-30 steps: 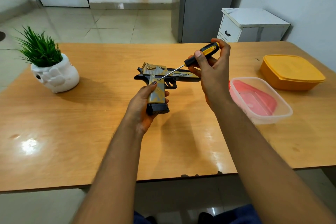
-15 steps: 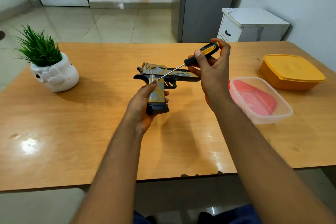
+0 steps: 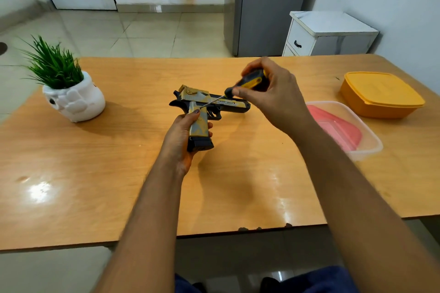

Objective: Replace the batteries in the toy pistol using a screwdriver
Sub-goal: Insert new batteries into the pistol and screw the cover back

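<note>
A gold-and-black toy pistol (image 3: 202,102) is held above the wooden table (image 3: 119,173), barrel pointing right, grip toward me. My left hand (image 3: 181,135) grips the pistol's grip, thumb lying along its side. My right hand (image 3: 271,95) holds the black-and-yellow handle of a screwdriver (image 3: 247,83), fingers curled round it. The thin metal shaft runs down and left, and its tip touches the top of the grip just beside my left thumb.
A white pot with a green plant (image 3: 71,93) stands at the left. A clear container holding a pink lid (image 3: 342,128) sits right of my right wrist, with a lidded orange box (image 3: 381,95) behind it. A white cabinet (image 3: 328,33) stands beyond the table.
My right hand has rolled over the screwdriver handle, so its fingers now cover more of it. The shaft tip stays at the same spot on the pistol grip. My left hand has not moved.
</note>
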